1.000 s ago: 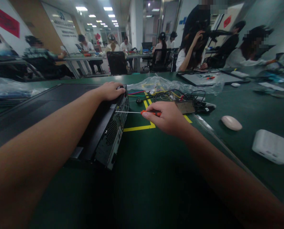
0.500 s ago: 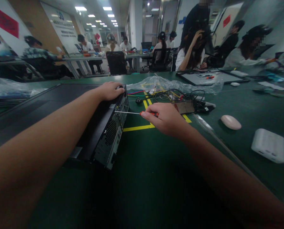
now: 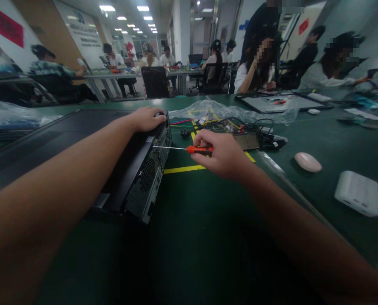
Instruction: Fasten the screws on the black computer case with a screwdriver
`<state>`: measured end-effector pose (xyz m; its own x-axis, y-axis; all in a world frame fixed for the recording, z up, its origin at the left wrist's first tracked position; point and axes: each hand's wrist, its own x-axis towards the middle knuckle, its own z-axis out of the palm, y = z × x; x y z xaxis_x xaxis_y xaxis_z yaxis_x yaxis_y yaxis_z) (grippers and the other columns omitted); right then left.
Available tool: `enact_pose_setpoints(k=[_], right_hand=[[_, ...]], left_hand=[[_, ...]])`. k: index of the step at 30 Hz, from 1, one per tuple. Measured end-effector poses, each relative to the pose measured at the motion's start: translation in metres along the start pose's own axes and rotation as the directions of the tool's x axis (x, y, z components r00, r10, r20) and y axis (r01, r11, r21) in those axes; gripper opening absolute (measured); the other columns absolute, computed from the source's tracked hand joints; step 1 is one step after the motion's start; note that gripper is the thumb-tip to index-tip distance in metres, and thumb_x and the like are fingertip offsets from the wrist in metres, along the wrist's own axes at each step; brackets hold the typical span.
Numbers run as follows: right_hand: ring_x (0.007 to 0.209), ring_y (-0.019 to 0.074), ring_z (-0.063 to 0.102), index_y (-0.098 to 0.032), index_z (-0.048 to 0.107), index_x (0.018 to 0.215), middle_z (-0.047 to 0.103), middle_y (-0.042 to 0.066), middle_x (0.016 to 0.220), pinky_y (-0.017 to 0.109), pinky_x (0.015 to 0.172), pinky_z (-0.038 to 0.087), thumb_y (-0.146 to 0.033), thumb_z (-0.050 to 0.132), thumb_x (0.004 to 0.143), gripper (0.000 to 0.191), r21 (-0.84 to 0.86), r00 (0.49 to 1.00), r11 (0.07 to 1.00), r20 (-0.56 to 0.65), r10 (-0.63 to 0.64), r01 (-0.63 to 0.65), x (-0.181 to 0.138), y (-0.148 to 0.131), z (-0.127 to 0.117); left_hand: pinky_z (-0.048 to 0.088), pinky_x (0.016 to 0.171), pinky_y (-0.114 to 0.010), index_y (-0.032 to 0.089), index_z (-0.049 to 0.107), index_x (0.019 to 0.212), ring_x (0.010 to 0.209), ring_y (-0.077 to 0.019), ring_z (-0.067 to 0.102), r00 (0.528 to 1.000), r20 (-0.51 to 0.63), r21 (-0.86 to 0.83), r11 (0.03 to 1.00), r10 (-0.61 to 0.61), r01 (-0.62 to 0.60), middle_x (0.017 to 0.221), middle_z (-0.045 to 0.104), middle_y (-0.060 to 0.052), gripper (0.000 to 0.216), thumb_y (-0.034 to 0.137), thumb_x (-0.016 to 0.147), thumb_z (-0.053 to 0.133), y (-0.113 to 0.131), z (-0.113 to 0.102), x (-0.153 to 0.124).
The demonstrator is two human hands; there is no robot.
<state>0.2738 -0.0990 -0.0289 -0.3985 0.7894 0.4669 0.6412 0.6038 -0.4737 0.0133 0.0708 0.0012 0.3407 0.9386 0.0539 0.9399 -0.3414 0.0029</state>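
A black desktop computer case lies on its side, its metal rear panel facing right. My left hand rests on its top near the far rear corner, thumb apart from the index finger; the other fingers are partly hidden. In my right hand is a screwdriver with an orange and black handle, fingers closed round it. Its thin shaft points left, and the tip meets the upper edge of the rear panel. Any screw at the tip is too small to make out.
Behind my right hand lie tangled cables and clear plastic wrap. A pink oval object and a white box-shaped device sit at right on the green table. People sit at tables beyond.
The fingers of my right hand have shifted on the screwdriver handle, showing more of its orange part. The shaft stays at the rear panel, and my left hand has barely moved.
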Motion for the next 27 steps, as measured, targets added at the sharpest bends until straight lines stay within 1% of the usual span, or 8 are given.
enact_pose_setpoints(k=[7, 11, 17, 24, 27], right_hand=[[0.075, 0.019, 0.059, -0.023, 0.064, 0.093, 0.071, 0.002, 0.084, 0.036, 0.074, 0.039, -0.035, 0.07, 0.087, 0.015, -0.017, 0.999, 0.999, -0.036, -0.034, 0.033, 0.0001, 0.0011, 0.0], [0.075, 0.0189, 0.06, -0.022, 0.068, 0.095, 0.072, 0.003, 0.086, 0.036, 0.074, 0.04, -0.036, 0.072, 0.088, 0.016, -0.01, 0.999, 0.999, -0.033, -0.038, 0.037, 0.0005, 0.0011, -0.0006], [0.075, 0.0191, 0.06, -0.022, 0.07, 0.097, 0.073, 0.003, 0.087, 0.036, 0.074, 0.041, -0.038, 0.073, 0.089, 0.018, -0.009, 0.999, 1.0, -0.032, -0.027, 0.027, 0.0005, 0.0001, -0.0002], [0.078, 0.02, 0.062, -0.021, 0.073, 0.098, 0.074, 0.003, 0.088, 0.036, 0.076, 0.042, -0.039, 0.073, 0.09, 0.019, -0.01, 0.999, 1.0, -0.025, -0.023, 0.022, 0.0013, 0.002, -0.0006], [0.079, 0.0203, 0.063, -0.021, 0.074, 0.099, 0.075, 0.003, 0.088, 0.036, 0.077, 0.043, -0.039, 0.073, 0.09, 0.02, -0.006, 0.999, 1.0, -0.028, -0.023, 0.022, 0.0014, 0.0031, -0.0001]], left_hand=[[0.039, 0.133, -0.04, 0.014, 0.056, 0.167, 0.161, -0.0339, 0.052, 1.0, -0.007, 0.002, 1.0, 0.003, -0.003, 0.17, 0.059, -0.015, 0.076, 0.054, 0.107, 0.031, -0.0013, 0.0008, 0.0017], [0.039, 0.133, -0.04, 0.017, 0.057, 0.166, 0.16, -0.0327, 0.053, 1.0, -0.007, 0.0, 1.0, -0.003, 0.003, 0.17, 0.06, -0.013, 0.073, 0.052, 0.108, 0.032, -0.002, 0.0011, 0.0022], [0.04, 0.132, -0.043, 0.018, 0.059, 0.165, 0.159, -0.0332, 0.054, 1.0, -0.017, -0.024, 1.0, 0.013, -0.014, 0.169, 0.061, -0.014, 0.073, 0.053, 0.107, 0.032, -0.0037, 0.0019, 0.0026], [0.039, 0.133, -0.041, 0.017, 0.058, 0.166, 0.161, -0.0334, 0.053, 1.0, -0.013, -0.011, 1.0, -0.002, 0.002, 0.171, 0.059, -0.013, 0.072, 0.051, 0.108, 0.033, 0.0005, 0.0001, 0.0], [0.039, 0.133, -0.041, 0.013, 0.058, 0.165, 0.161, -0.0333, 0.053, 1.0, -0.007, -0.007, 1.0, -0.002, 0.002, 0.171, 0.059, -0.015, 0.073, 0.05, 0.107, 0.032, 0.0026, -0.0013, -0.0021]])
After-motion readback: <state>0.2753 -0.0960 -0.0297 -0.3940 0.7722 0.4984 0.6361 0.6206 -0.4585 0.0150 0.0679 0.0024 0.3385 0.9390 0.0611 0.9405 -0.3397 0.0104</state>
